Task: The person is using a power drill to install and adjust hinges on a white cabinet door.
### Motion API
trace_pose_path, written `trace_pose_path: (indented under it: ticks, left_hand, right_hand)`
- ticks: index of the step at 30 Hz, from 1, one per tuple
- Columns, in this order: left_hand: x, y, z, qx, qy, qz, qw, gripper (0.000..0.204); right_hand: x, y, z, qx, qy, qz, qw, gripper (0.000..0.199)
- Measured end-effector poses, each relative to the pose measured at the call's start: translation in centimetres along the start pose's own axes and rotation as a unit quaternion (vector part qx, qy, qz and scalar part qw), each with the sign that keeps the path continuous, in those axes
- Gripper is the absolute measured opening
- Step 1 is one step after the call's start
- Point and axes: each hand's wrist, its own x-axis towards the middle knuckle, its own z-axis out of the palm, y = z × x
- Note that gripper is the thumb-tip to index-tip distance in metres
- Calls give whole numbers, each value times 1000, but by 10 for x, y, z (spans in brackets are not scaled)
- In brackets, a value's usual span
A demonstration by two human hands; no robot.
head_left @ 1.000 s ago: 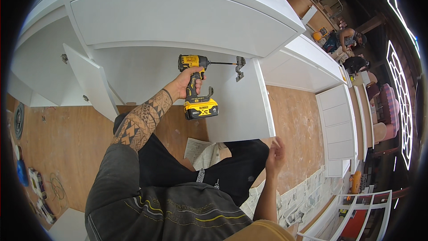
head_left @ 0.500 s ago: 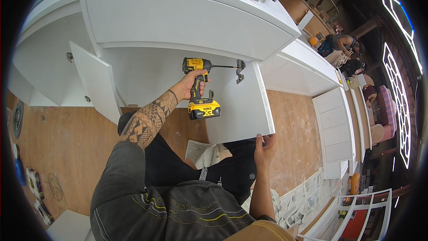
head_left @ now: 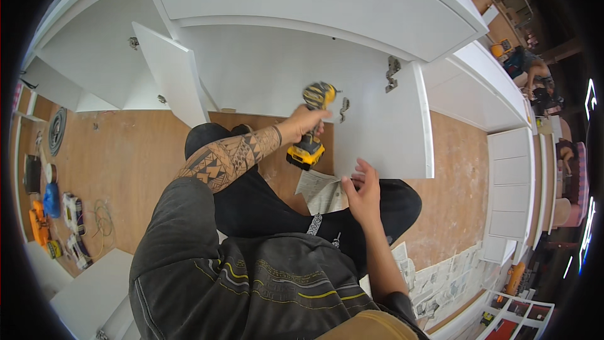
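The drill (head_left: pixel 313 124) sits left of the open cabinet door (head_left: pixel 384 127), with another door (head_left: pixel 173 72) farther left.

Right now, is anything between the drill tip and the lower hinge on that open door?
Nothing visible. The drill in the left hand points at the lower hinge on the white door, with only open air between them.

Even, bright daylight over white cabinet (head_left: pixel 302 0) panels — faces near blown out, little texture; soft shadow inside open cabinet recess and under cabinet door (head_left: pixel 384 126); yellow drill (head_left: pixel 313 123) smeared by motion blur, left hand (head_left: pixel 305 123) slightly soft; right hand (head_left: pixel 362 192) sharper; strong fisheye bend — straight edges curve toward rim; black vignette at corners; neon glare streaks at right edge.
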Motion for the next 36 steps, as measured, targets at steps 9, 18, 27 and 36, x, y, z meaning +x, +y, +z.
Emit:
trace_pose_path:
  ticks: [9,18,27,36]
  left_hand:
    - [-27,-91,-12,-99,-190,-141,967,29]
    - [-20,-40,-25,151,-318,-113,929,85]
    - [-35,13,-22,498,-203,72,840,69]
    - [-184,172,21,437,-2,496,751,31]
  right_hand:
    - [71,94,91,374,-272,323,826,60]
    - [68,83,111,440,-114,352,818,50]
    - [77,82,116,361,-90,309,875,54]
    - [59,86,128,367,-68,218,902,49]
